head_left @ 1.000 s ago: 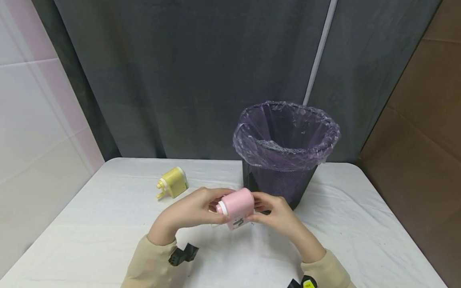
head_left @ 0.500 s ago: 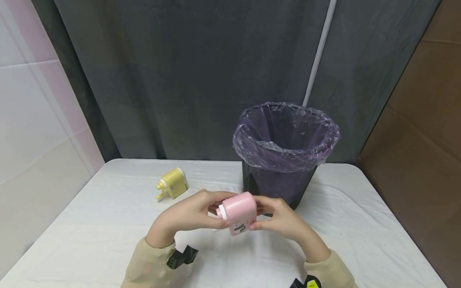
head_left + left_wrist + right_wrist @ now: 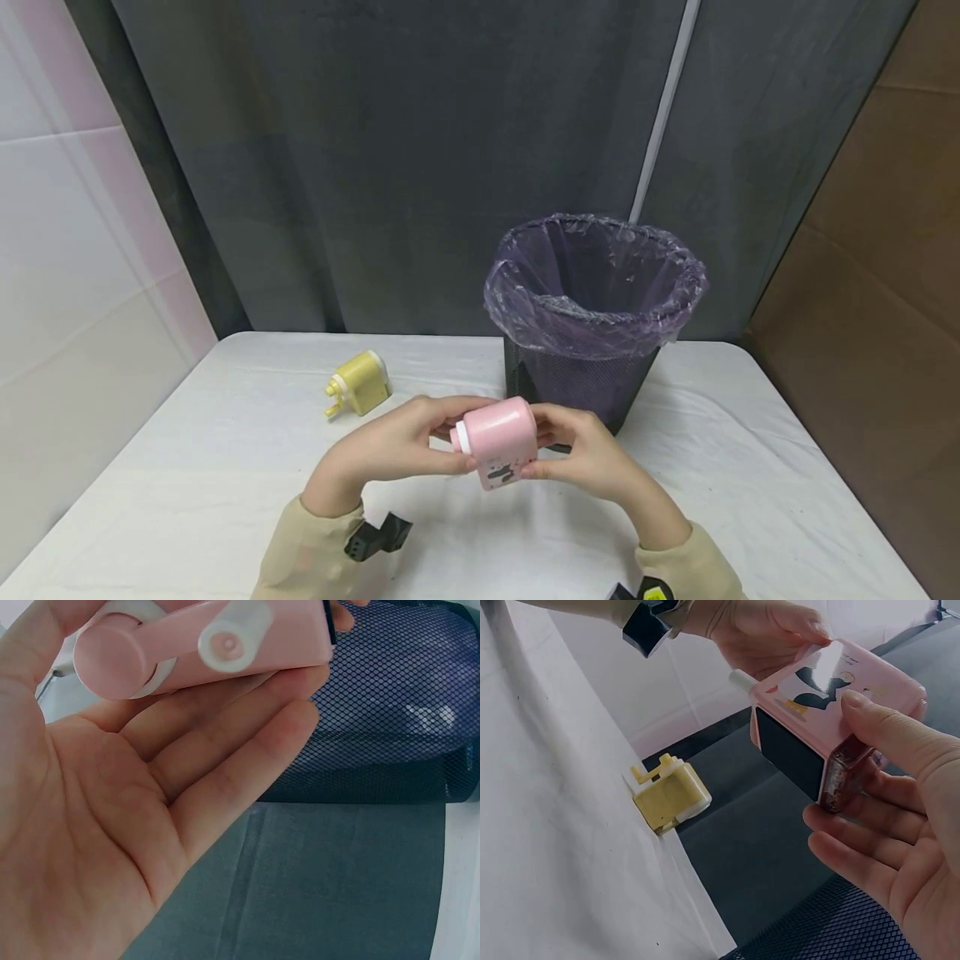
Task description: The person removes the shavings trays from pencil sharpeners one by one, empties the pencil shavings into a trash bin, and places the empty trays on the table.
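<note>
Both hands hold a pink crank pencil sharpener (image 3: 498, 437) above the table, in front of the bin. My left hand (image 3: 390, 446) has thumb and fingers at the crank end; in the left wrist view the crank knob (image 3: 229, 646) points toward the camera over stretched fingers. My right hand (image 3: 588, 454) grips the other end, thumb on the printed face (image 3: 821, 686) and fingers behind. The right wrist view shows a dark base and a see-through reddish-brown end part (image 3: 844, 776) near the right fingers. A yellow crank pencil sharpener (image 3: 362, 383) lies further back, left.
A black mesh bin (image 3: 585, 392) lined with a purple plastic bag (image 3: 517, 300) stands at the back right. White cloth covers the table (image 3: 187, 467). Behind hangs a dark grey curtain (image 3: 412, 167); a brown panel (image 3: 862, 333) borders the right side.
The pink pencil sharpener has come slightly down and right, turned so more of its printed face shows. Both hands keep their hold. The yellow sharpener has stayed put.
</note>
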Demonstrator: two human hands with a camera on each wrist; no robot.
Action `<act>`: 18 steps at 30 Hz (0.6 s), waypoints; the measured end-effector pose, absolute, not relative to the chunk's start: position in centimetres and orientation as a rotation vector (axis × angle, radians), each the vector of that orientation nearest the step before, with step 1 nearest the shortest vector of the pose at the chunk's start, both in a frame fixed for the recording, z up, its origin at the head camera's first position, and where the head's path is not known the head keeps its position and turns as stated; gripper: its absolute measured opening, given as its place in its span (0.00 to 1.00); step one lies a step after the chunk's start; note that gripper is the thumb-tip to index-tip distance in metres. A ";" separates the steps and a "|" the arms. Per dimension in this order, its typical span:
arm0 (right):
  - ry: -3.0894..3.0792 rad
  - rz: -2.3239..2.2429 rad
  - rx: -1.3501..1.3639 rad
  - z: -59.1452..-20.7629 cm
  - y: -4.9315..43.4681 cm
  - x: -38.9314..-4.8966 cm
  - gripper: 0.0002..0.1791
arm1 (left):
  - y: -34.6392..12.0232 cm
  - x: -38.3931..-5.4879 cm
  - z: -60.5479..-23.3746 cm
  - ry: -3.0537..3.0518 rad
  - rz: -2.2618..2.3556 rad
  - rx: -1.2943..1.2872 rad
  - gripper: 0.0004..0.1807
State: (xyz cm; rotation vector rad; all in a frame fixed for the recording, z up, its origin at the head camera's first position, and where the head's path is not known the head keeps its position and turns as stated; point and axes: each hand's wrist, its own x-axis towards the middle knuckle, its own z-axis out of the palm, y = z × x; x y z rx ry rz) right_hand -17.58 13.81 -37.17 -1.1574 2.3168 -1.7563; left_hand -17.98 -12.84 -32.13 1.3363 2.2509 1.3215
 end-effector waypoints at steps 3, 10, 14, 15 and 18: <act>2.338 -1.799 -1.164 -37.0 13.8 -17.5 0.32 | -12.8 -18.0 -32.1 2.264 1.349 1.351 0.29; 2.421 -1.862 -1.213 -36.8 13.7 -17.2 0.30 | -12.5 -17.8 -32.0 2.369 1.385 1.374 0.30; 2.457 -1.868 -1.235 -36.6 13.7 -17.0 0.30 | -12.1 -17.5 -31.8 2.440 1.393 1.365 0.31; 2.466 -1.867 -1.235 -36.5 13.7 -16.9 0.30 | -12.1 -17.5 -31.8 2.456 1.396 1.360 0.31; 2.494 -1.869 -1.226 -36.2 13.7 -16.7 0.30 | -11.8 -17.2 -31.6 2.486 1.414 1.345 0.34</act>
